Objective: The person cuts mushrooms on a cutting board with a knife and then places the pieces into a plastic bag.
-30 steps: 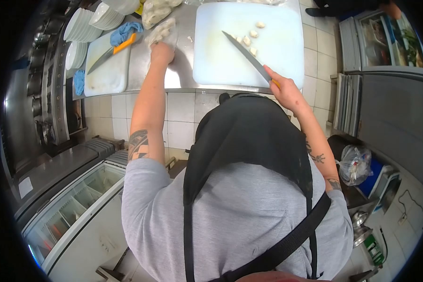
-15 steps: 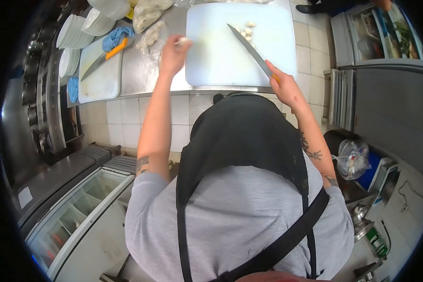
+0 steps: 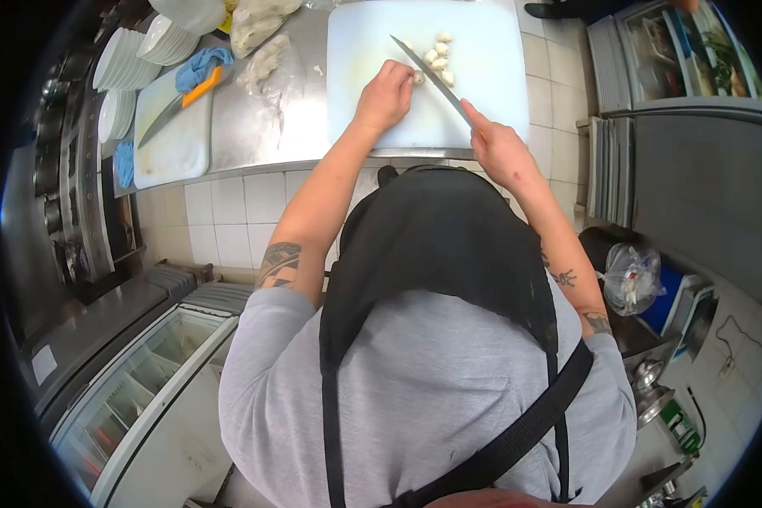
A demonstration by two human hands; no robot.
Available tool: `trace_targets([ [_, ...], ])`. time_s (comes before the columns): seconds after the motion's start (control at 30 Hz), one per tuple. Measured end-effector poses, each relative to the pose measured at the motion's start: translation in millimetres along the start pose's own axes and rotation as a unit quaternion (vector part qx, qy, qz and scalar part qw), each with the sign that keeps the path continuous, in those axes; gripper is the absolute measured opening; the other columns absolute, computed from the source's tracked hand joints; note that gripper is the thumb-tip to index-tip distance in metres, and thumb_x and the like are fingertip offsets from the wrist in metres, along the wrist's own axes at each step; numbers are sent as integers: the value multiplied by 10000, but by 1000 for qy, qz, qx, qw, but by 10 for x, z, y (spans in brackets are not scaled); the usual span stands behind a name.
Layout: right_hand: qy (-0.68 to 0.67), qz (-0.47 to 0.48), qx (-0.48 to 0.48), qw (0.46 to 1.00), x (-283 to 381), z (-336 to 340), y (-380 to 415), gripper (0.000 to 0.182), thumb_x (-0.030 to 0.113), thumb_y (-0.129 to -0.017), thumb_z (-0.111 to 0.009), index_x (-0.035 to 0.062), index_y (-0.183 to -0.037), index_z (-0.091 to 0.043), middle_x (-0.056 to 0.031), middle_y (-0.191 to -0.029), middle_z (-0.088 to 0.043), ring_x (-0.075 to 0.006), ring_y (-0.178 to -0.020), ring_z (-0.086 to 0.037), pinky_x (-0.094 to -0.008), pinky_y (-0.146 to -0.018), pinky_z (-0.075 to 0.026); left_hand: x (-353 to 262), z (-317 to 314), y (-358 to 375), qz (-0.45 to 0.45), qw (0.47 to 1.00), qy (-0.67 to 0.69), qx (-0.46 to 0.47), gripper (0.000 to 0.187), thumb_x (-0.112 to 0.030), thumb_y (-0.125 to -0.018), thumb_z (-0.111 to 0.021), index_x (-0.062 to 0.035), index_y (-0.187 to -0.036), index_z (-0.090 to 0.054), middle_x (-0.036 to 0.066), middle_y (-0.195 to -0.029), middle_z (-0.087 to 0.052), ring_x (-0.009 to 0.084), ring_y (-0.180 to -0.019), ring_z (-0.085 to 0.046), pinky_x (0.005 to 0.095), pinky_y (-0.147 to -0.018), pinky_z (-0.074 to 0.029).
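My left hand [image 3: 387,95] is over the white cutting board [image 3: 360,38], its fingers pinching a small whitish mushroom [image 3: 418,77]. My right hand [image 3: 498,146] is wrapped round the handle of a long knife [image 3: 432,74]. The blade slants up and to the left across the board, close beside the pinched mushroom. Just right of the blade lies a small cluster of pale mushrooms [image 3: 440,56], several pieces in all.
Clear plastic bags [image 3: 271,69] with pale contents lie left of the board. A second cutting board [image 3: 190,140] holds another orange-handled knife [image 3: 178,106] and a blue cloth [image 3: 203,69]. Stacked white plates [image 3: 120,59] stand at the far left. A small white scrap [image 3: 317,70] lies on the steel table.
My left hand has moved right with the mushroom, from beside the bag to the knife blade. My right hand keeps the knife over the board, shifted slightly left.
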State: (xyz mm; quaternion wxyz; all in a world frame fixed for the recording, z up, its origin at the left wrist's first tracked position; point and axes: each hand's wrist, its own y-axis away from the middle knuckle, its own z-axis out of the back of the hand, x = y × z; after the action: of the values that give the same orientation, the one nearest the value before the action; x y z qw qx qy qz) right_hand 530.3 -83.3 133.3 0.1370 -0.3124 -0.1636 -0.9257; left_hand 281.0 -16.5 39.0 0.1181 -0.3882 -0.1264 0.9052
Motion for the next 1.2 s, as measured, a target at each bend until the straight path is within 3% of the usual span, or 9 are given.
trace_targets([
  [0.27,33,44,-21,998,7,-33,105,578,98,-992,-549,157,-1562,-469,-289,-813,-658,-462,-790,-663,-561,-761,-528,-51,-43,-20,-13,999,-20,-25,98,-125,-959,-611,-100,-1049,-640,94,-1032,-647,360,-858,-685,465,-739,-574],
  [0.37,31,20,2,999,38,-10,103,587,71,-1008,-546,163,-1578,-444,-284,-922,-681,-471,-855,-649,-535,-784,-498,-37,-49,-22,-7,1000,-26,-14,112,-129,-961,-621,-82,-1060,-638,108,-1050,-654,360,-881,-686,458,-757,-566],
  [0.57,35,20,16,999,-57,-69,114,583,66,-1008,-550,152,-1574,-445,-298,-968,-689,-471,-876,-657,-531,-802,-506,-69,-31,-17,-11,999,-36,-10,119,-128,-957,-632,-86,-1068,-642,106,-1061,-656,355,-894,-685,455,-772,-567],
  [0.67,11,62,-2,998,-310,-157,218,584,82,-989,-553,151,-1562,-469,-276,-842,-683,-460,-812,-662,-542,-776,-524,-59,-43,-1,-4,999,-41,-4,125,-132,-959,-632,-98,-1078,-648,98,-1081,-654,347,-912,-684,452,-783,-569],
  [0.77,-28,116,-48,992,-455,-101,283,571,86,-996,-553,155,-1558,-483,-269,-872,-696,-453,-840,-674,-515,-804,-525,-52,-29,-10,-1,999,-46,-3,144,-139,-959,-643,-100,-1097,-654,97,-1115,-645,339,-981,-671,450,-827,-563],
  [0.87,-41,-41,65,996,-147,242,294,552,94,-1005,-547,157,-1551,-497,-262,-917,-707,-446,-865,-680,-500,-821,-522,-55,-79,7,-21,998,-46,-34,159,-138,-937,-674,-96,-1089,-659,100,-1137,-624,331,-1051,-643,452,-852,-562],
  [1.0,-59,-16,12,998,-76,225,299,549,86,-1009,-538,157,-1552,-495,-259,-923,-706,-438,-854,-677,-504,-812,-513,-56,-42,90,-22,997,-11,-67,210,-121,-908,-712,-59,-1103,-664,133,-1175,-599,355,-1118,-598,454,-894,-543],
  [1.1,-64,19,-9,998,-98,168,272,550,81,-1008,-537,158,-1550,-495,-258,-923,-705,-433,-853,-677,-498,-813,-515,16,51,228,-49,995,-45,-78,234,-100,-904,-725,-48,-1123,-662,157,-1154,-606,338,-1019,-615,421,-872,-530],
  [1.2,-60,14,10,998,-4,166,243,553,77,-1006,-540,164,-1551,-494,-255,-925,-703,-428,-862,-676,-493,-816,-519,63,111,343,-12,998,-9,-62,218,-79,-885,-717,-38,-1089,-655,150,-1141,-607,317,-970,-623,398,-847,-535],
])
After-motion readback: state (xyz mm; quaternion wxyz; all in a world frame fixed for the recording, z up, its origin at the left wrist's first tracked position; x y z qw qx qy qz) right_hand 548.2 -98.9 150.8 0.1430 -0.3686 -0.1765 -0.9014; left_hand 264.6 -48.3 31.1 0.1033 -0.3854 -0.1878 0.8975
